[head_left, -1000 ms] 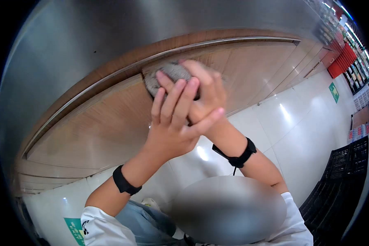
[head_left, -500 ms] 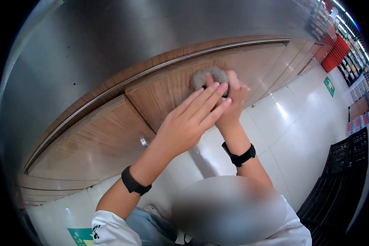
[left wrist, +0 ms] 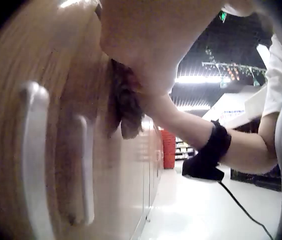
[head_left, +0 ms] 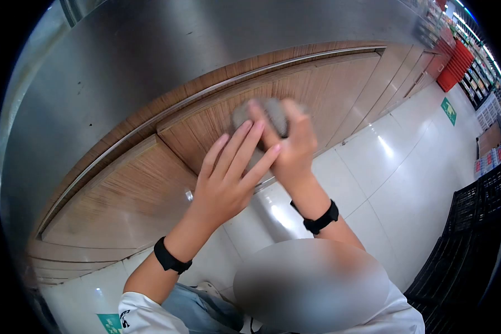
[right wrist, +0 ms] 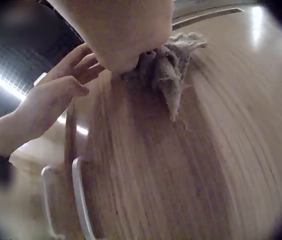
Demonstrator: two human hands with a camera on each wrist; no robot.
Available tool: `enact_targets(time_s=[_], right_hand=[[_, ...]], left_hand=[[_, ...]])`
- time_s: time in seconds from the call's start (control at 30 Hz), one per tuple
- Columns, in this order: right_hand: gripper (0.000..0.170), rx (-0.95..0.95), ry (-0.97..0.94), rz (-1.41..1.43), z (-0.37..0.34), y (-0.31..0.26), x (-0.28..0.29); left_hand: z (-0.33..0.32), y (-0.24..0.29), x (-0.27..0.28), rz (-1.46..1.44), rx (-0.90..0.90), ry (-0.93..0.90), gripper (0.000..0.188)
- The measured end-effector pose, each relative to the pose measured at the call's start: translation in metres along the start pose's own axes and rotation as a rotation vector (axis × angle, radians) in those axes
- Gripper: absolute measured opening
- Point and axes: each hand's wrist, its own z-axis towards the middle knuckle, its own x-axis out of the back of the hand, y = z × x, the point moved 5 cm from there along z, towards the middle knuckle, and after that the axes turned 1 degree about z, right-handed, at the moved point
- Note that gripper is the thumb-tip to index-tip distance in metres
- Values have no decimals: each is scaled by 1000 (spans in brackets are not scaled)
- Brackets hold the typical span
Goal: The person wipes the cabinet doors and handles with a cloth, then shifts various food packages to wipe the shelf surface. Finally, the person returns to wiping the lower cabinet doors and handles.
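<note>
My right hand (head_left: 296, 146) grips a bunched grey cloth (head_left: 276, 116), which lies against the wood-grain cabinet door (head_left: 334, 83). In the right wrist view the cloth (right wrist: 171, 75) hangs in folds below the hand, with one corner drooping. My left hand (head_left: 224, 177) has its fingers extended and spread a little. Those fingers overlap the cloth and the right hand in the head view, while the right wrist view has the left hand (right wrist: 51, 102) just beside the right one, holding nothing.
Two pale bar handles (right wrist: 81, 200) stand out from the doors. A steel counter (head_left: 150, 61) runs above the cabinet. Black crates (head_left: 462, 228) stand at the right on white floor tiles (head_left: 367, 167); red stacked baskets (head_left: 456, 65) are farther off.
The cloth and right hand went right across the door, then came back somewhat left. My left hand moved alongside, its fingers more spread now than half a second ago.
</note>
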Motion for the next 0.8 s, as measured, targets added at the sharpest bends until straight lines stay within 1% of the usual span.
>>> enact_targets(time_s=[0.07, 0.1, 0.17, 0.2, 0.23, 0.27, 0.3, 0.37, 0.4, 0.43, 0.47, 0.5, 0.53, 0.57, 0.6, 0.63, 0.67, 0.73, 0.8], right_hand=[[39, -138, 132, -8, 15, 15, 8], [39, -135, 131, -9, 18, 11, 8], [42, -218, 162, 115, 20, 0, 5], [43, -172, 122, 145, 18, -13, 0], [42, -126, 126, 198, 9, -27, -14], [41, -83, 129, 250, 1, -35, -25], [41, -87, 129, 247, 2, -34, -24], [17, 28, 151, 234, 8, -38, -19], [23, 99, 147, 87, 12, -38, -15], [23, 99, 148, 85, 16, -32, -13], [28, 137, 194, 56, 19, -27, -8], [33, 174, 241, 27, 21, -22, -4], [33, 173, 242, 25, 22, -16, 1], [35, 110, 192, -11, 22, -5, 3], [37, 49, 141, -48, 23, 8, 5], [38, 20, 142, -79, 25, 22, 9], [38, -10, 142, -110, 28, 37, 13], [44, -70, 128, -154, 29, 67, 20], [50, -180, 73, -224, 29, 101, 29]], left_hand=[[17, -3, 9, -40, 48, -33, 49], [17, -5, 10, -41, 50, -30, 49], [16, -10, 14, 23, 58, 40, 49], [10, -10, 15, 81, 41, 97, 46], [2, -11, 11, 79, 38, 97, 46], [-7, -12, 10, 89, 37, 153, 44], [-13, -14, 9, 99, 35, 209, 42], [-16, -20, 6, 129, 13, 192, 39], [-16, -21, 5, 124, -15, 203, 39], [-16, -21, 4, 119, -42, 212, 39], [-14, -21, 4, 118, -44, 213, 39], [-12, -20, 4, 112, -89, 187, 47], [-10, -18, 3, 107, -134, 161, 55], [-10, -18, 2, 107, -136, 162, 55], [-10, -18, -2, 107, -93, 108, 59], [-10, -19, -7, 106, -49, 54, 62], [-11, -20, -9, 82, -36, 39, 65], [-12, -21, -10, 89, -41, 24, 64], [-13, -22, -9, 99, -46, 8, 63]])
